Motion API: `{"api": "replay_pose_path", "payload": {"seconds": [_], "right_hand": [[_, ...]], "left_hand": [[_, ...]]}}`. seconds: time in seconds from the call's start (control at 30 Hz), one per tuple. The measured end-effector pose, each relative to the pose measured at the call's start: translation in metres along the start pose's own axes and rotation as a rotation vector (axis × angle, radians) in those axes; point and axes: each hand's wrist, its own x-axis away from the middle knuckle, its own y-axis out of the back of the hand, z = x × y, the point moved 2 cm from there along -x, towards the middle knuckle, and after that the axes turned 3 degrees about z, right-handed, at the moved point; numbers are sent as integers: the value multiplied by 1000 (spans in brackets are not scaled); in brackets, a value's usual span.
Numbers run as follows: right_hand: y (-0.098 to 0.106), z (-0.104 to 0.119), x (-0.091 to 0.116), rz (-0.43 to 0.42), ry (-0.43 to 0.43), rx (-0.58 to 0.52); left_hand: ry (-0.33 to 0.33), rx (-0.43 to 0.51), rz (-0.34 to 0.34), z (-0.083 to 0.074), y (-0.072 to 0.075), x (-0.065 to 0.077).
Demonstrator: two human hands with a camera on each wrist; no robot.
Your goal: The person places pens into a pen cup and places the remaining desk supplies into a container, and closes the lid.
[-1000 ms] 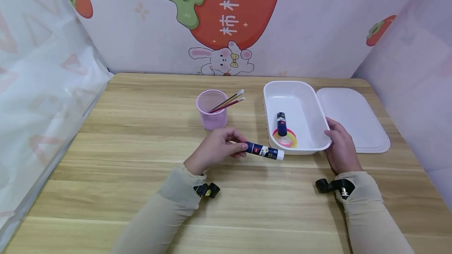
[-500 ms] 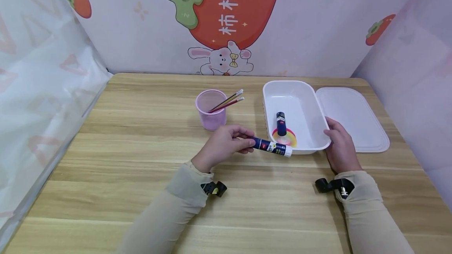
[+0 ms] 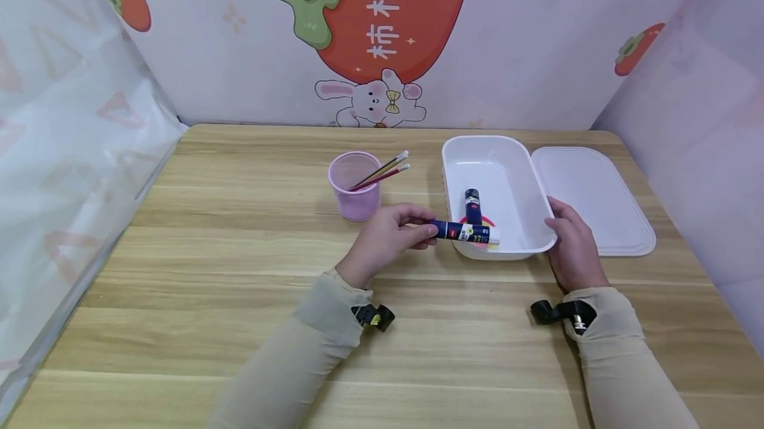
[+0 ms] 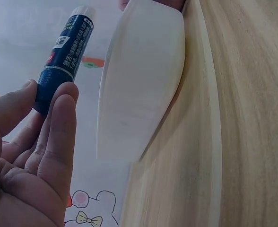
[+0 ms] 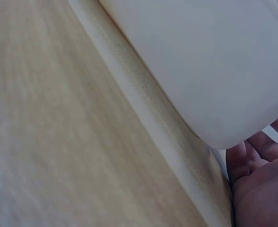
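In the head view my left hand [image 3: 388, 240] pinches the near end of a dark blue glue stick [image 3: 465, 232] between thumb and fingers. The white cap end points right, above the near left part of a white plastic box [image 3: 510, 183]. Inside the box lies a second dark blue glue stick [image 3: 473, 203], beside a pink and yellow round item [image 3: 489, 221] partly hidden by the held stick. My right hand [image 3: 575, 250] grips the box's near right corner, thumb at the rim. The left wrist view shows the held stick tilted up, apart from the box wall [image 4: 141, 71].
A flat white lid [image 3: 597, 197] lies on the wooden table [image 3: 239, 250], right of the box. Left of the box stands a pink cup [image 3: 358, 203] with several pencils [image 3: 388, 174] leaning in it. A printed cloth [image 3: 513, 51] hangs behind the table.
My left hand has carried the glue stick right and slightly away from me, from in front of the box to above its near left part. The right hand stays at the box corner.
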Motion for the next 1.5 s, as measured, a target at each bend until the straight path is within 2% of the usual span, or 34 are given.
{"api": "replay_pose_path", "payload": {"seconds": [0.2, 0.47, 0.7, 1.1, 1.33, 1.5], "right_hand": [[0, 0, 0, -6, 0, 0], [0, 1, 0, -10, -17, 27], [0, 1, -1, -2, -16, 35], [1, 1, 0, -12, -49, 68], [2, 1, -1, -15, -43, 47], [1, 2, -1, -18, -58, 85]], "left_hand": [[-32, 17, -1, 4, -7, -8], [0, -30, -12, 7, -17, -15], [0, -35, -16, 7, -22, -19], [-31, -174, -22, 7, -31, -22], [-50, -232, -12, 7, -36, -25], [-67, -260, -11, 7, -39, -26]]}}
